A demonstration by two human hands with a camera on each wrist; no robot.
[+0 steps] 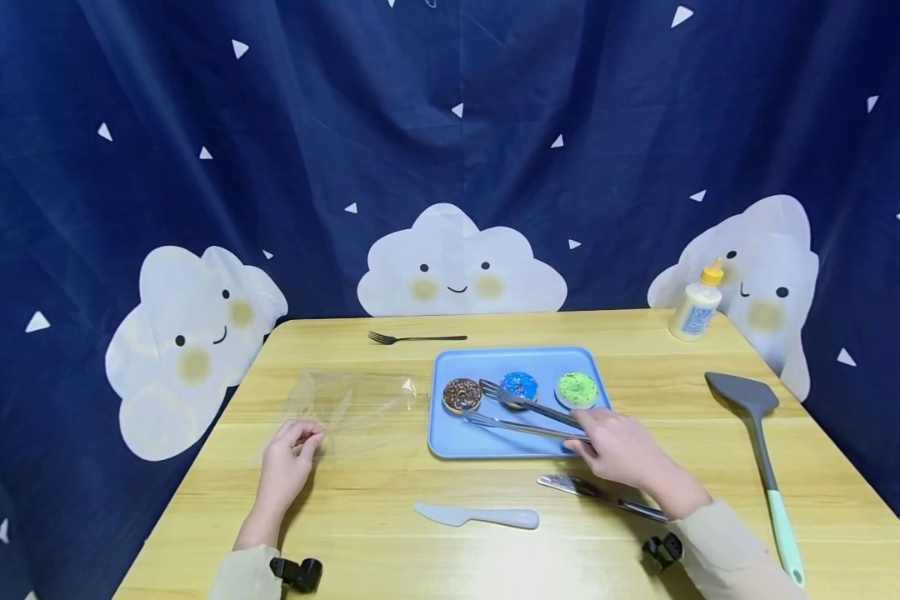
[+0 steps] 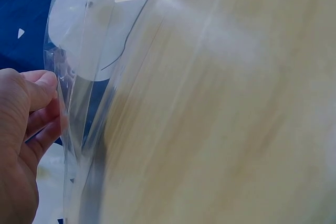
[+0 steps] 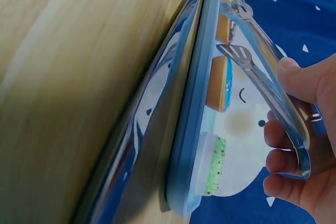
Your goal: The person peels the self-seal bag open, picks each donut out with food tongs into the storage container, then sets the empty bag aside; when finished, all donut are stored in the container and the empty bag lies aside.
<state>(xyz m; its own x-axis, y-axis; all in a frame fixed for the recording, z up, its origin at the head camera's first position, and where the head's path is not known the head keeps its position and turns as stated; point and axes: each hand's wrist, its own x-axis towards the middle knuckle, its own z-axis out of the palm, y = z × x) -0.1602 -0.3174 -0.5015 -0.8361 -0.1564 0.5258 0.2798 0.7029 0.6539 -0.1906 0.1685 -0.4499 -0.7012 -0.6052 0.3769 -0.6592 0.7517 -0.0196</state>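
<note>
My right hand (image 1: 621, 448) holds metal tongs (image 3: 268, 95) over the blue tray (image 1: 450, 448). The arms of the tongs stand spread, their tips near the right side of a chocolate doughnut (image 1: 459, 395) with sprinkles. Partly behind the upper arm sits a blue-iced doughnut (image 1: 520, 383). A green-iced doughnut (image 1: 576, 390) lies at the tray's right end. On the left, my left hand (image 1: 287, 467) pinches the edge of a clear plastic bag (image 2: 79, 98) between thumb and fingers. In the head view the bag's far outline is hard to make out against the wood.
A grey knife (image 1: 480, 515) and a metal knife (image 1: 600, 493) lie in front of the tray. Behind it is a black fork (image 1: 420, 338). A spatula (image 1: 761, 442) lies at the right, and a yellow-capped bottle (image 1: 696, 308) stands at the back right corner.
</note>
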